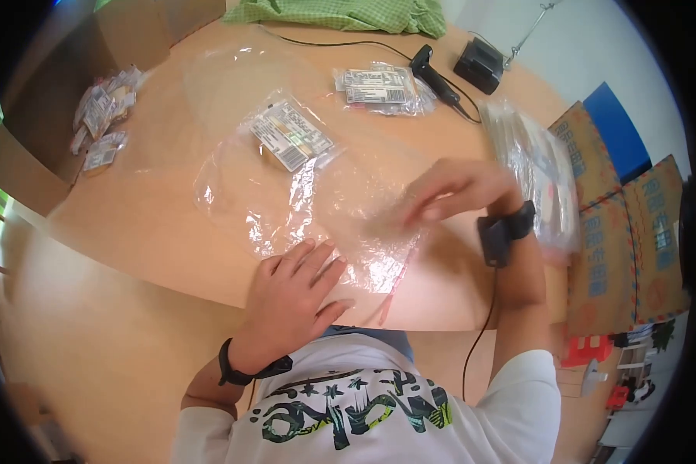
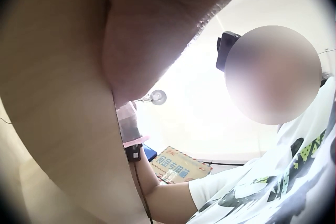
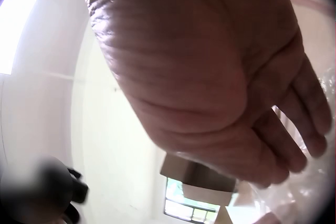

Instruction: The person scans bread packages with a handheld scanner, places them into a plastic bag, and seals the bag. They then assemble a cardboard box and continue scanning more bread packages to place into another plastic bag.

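Observation:
A large clear plastic bag (image 1: 301, 193) lies flat on the table, with a labelled packet (image 1: 292, 135) at its upper part. The left hand (image 1: 294, 298) rests on the bag's near edge, fingers spread. Over the bag's right side is the right hand (image 1: 464, 189), blurred at the fingertips; whether it touches the film cannot be told. In the right wrist view the fingers of the right hand (image 3: 210, 77) are extended beside the clear film (image 3: 310, 187). The left wrist view shows the left hand (image 2: 152, 29) close up against the table.
Small packets (image 1: 104, 108) lie at the left by a cardboard box (image 1: 27, 170). More labelled packets (image 1: 375, 87), a black scanner (image 1: 435, 77) and a black stand (image 1: 479, 66) are at the back. Stacked clear bags (image 1: 530, 170) and printed cartons (image 1: 622, 232) stand right.

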`<control>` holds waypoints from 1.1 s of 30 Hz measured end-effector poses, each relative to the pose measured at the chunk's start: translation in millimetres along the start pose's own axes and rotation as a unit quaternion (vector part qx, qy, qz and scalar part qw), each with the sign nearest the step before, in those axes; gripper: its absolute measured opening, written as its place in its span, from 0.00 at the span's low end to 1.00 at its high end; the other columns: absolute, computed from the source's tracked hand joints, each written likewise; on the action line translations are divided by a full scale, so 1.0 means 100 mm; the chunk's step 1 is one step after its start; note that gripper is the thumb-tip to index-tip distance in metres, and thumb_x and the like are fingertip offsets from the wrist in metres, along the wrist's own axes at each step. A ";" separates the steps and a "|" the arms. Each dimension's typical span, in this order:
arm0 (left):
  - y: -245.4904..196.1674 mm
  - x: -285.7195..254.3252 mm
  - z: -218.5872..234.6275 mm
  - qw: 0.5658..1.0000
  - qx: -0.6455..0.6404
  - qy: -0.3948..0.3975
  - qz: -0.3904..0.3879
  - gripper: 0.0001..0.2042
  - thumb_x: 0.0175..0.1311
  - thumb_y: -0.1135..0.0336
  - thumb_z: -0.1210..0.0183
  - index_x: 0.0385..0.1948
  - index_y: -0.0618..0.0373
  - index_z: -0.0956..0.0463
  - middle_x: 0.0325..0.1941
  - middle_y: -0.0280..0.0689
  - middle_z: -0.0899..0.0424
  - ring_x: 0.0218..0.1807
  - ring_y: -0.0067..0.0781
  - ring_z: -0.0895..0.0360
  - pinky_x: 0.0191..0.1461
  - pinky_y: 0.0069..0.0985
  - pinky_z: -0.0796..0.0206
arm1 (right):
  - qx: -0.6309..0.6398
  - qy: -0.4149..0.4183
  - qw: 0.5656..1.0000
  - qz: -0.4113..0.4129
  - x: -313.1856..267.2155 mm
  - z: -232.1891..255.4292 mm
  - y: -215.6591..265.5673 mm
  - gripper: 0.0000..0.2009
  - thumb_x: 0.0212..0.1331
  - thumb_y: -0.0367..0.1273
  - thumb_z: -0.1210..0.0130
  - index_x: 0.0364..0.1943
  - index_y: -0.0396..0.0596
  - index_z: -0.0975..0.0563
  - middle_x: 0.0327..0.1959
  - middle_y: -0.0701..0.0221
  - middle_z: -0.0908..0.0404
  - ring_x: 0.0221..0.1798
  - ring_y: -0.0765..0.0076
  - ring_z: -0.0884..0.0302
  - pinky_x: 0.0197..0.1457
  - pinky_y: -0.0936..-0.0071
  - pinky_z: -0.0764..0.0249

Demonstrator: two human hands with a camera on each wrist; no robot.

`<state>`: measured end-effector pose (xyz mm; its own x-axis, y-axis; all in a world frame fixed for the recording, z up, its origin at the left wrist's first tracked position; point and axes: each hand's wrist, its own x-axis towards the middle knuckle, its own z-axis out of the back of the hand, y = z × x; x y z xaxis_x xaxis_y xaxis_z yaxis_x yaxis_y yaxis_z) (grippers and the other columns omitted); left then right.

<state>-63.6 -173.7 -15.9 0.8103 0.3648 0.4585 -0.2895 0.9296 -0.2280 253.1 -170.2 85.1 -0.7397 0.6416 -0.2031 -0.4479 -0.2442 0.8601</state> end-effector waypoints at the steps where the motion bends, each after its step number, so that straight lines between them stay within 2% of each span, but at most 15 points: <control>1: 0.00 -0.01 0.01 1.000 -0.001 -0.004 -0.001 0.25 0.55 0.49 0.40 0.52 0.52 0.26 0.58 0.39 0.25 0.59 0.44 0.31 0.56 0.37 0.38 | 0.089 -0.037 0.994 0.059 -0.20 0.09 -0.05 0.16 0.61 0.33 0.44 0.47 0.33 0.24 0.45 0.57 0.19 0.45 0.65 0.20 0.48 0.75 0.25; 3: -0.02 0.00 0.05 1.000 -0.003 -0.004 -0.005 0.27 0.54 0.46 0.39 0.53 0.52 0.26 0.58 0.39 0.25 0.59 0.44 0.31 0.56 0.37 0.38 | 0.215 -0.145 0.943 0.208 -0.42 0.35 -0.26 0.18 0.61 0.37 0.43 0.41 0.30 0.23 0.37 0.57 0.18 0.38 0.68 0.21 0.45 0.77 0.25; 5: -0.04 0.03 0.12 1.000 0.000 0.000 -0.012 0.30 0.52 0.44 0.38 0.53 0.53 0.26 0.58 0.39 0.25 0.57 0.44 0.30 0.54 0.36 0.37 | 0.261 -0.381 0.866 0.193 -0.35 0.63 -0.40 0.18 0.62 0.41 0.45 0.37 0.33 0.22 0.31 0.61 0.19 0.33 0.71 0.22 0.39 0.79 0.25; 6: -0.06 0.06 0.16 1.000 -0.027 -0.012 -0.010 0.30 0.51 0.43 0.38 0.53 0.53 0.26 0.56 0.39 0.24 0.54 0.44 0.28 0.52 0.36 0.35 | 0.265 -0.535 0.798 0.086 -0.20 0.72 -0.42 0.18 0.63 0.42 0.46 0.37 0.36 0.22 0.28 0.63 0.20 0.31 0.72 0.23 0.37 0.78 0.25; 7: -0.09 0.09 0.20 0.998 -0.052 -0.023 -0.009 0.31 0.51 0.42 0.38 0.53 0.53 0.26 0.54 0.39 0.23 0.52 0.43 0.27 0.50 0.36 0.34 | 0.180 -0.567 0.804 -0.007 -0.04 0.82 -0.54 0.20 0.62 0.44 0.45 0.39 0.37 0.22 0.29 0.64 0.20 0.32 0.72 0.23 0.36 0.78 0.25; 10: -0.21 0.17 0.21 0.997 -0.062 -0.035 0.024 0.32 0.51 0.41 0.39 0.54 0.53 0.27 0.47 0.39 0.21 0.42 0.42 0.24 0.42 0.35 0.31 | -0.081 -0.524 0.796 -0.290 0.35 0.98 -0.72 0.34 0.52 0.57 0.41 0.48 0.37 0.23 0.41 0.61 0.19 0.39 0.67 0.22 0.45 0.72 0.25; 13: -0.30 0.26 0.07 0.998 -0.043 -0.011 0.039 0.32 0.52 0.41 0.40 0.55 0.52 0.27 0.41 0.39 0.22 0.36 0.41 0.23 0.37 0.34 0.30 | -0.294 -0.528 0.665 -0.438 0.75 1.04 -0.99 0.41 0.40 0.60 0.35 0.49 0.35 0.24 0.45 0.56 0.19 0.45 0.57 0.19 0.49 0.68 0.25; 16: -0.37 0.31 0.03 0.998 -0.025 0.031 0.055 0.24 0.57 0.47 0.41 0.49 0.53 0.26 0.35 0.40 0.24 0.34 0.41 0.23 0.34 0.34 0.30 | -0.235 -0.528 0.697 -0.425 0.77 1.01 -0.99 0.40 0.36 0.57 0.30 0.49 0.40 0.23 0.41 0.59 0.19 0.46 0.55 0.20 0.48 0.60 0.25; 19: -0.37 0.26 -0.09 0.998 -0.026 0.002 0.054 0.16 0.59 0.53 0.42 0.40 0.53 0.25 0.31 0.39 0.25 0.33 0.42 0.23 0.33 0.35 0.31 | -0.251 -0.576 0.647 -0.431 0.73 1.06 -1.21 0.37 0.35 0.54 0.29 0.46 0.40 0.22 0.40 0.58 0.19 0.44 0.57 0.19 0.46 0.62 0.25; 25: -0.34 0.24 -0.11 0.993 -0.060 -0.082 0.059 0.08 0.59 0.60 0.42 0.28 0.52 0.26 0.26 0.38 0.26 0.29 0.42 0.23 0.30 0.36 0.30 | -0.151 -0.644 0.712 -0.236 0.46 0.92 -1.39 0.25 0.38 0.45 0.28 0.36 0.42 0.23 0.35 0.61 0.20 0.37 0.61 0.20 0.40 0.68 0.24; 28: -0.29 0.21 -0.14 0.986 -0.081 -0.132 0.062 0.06 0.58 0.61 0.42 0.27 0.51 0.24 0.24 0.36 0.25 0.27 0.41 0.23 0.29 0.35 0.30 | -0.038 -0.716 0.686 -0.126 0.28 0.67 -1.18 0.19 0.48 0.39 0.32 0.38 0.42 0.24 0.31 0.68 0.22 0.31 0.67 0.24 0.34 0.71 0.26; 29: -0.29 0.19 -0.14 0.983 -0.088 -0.143 0.072 0.05 0.58 0.62 0.41 0.28 0.50 0.23 0.24 0.36 0.24 0.27 0.40 0.23 0.29 0.34 0.30 | 0.118 -0.702 0.700 -0.046 0.20 0.50 -0.89 0.16 0.52 0.36 0.35 0.39 0.42 0.25 0.30 0.70 0.23 0.28 0.72 0.27 0.30 0.75 0.29; 30: -0.29 0.18 -0.14 0.980 -0.093 -0.154 0.083 0.05 0.58 0.62 0.41 0.28 0.50 0.22 0.24 0.35 0.23 0.26 0.39 0.22 0.28 0.34 0.30 | 0.273 -0.666 0.694 0.036 0.15 0.33 -0.67 0.13 0.56 0.33 0.38 0.41 0.42 0.25 0.29 0.72 0.24 0.25 0.77 0.31 0.26 0.80 0.31; 32: -0.29 0.16 -0.12 0.968 -0.147 -0.165 0.116 0.04 0.57 0.62 0.40 0.30 0.48 0.20 0.24 0.34 0.22 0.26 0.39 0.22 0.27 0.32 0.30 | 0.555 -0.389 0.723 0.133 -0.45 0.37 -1.00 0.12 0.63 0.31 0.45 0.46 0.41 0.27 0.30 0.71 0.23 0.23 0.83 0.34 0.21 0.88 0.38; 33: -0.28 0.15 -0.12 0.961 -0.172 -0.172 0.133 0.04 0.56 0.62 0.40 0.30 0.48 0.19 0.24 0.33 0.22 0.25 0.38 0.22 0.27 0.32 0.30 | 0.566 -0.382 0.717 0.140 -0.43 0.17 -0.72 0.12 0.64 0.32 0.47 0.48 0.40 0.27 0.33 0.70 0.22 0.22 0.84 0.36 0.19 0.89 0.41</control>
<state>-37.0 -194.6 -12.6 0.4979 0.6375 0.5880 -0.2294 0.7506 -0.6196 326.1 -167.9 39.6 -0.0362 0.9993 -0.0042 0.6781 0.0277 0.7344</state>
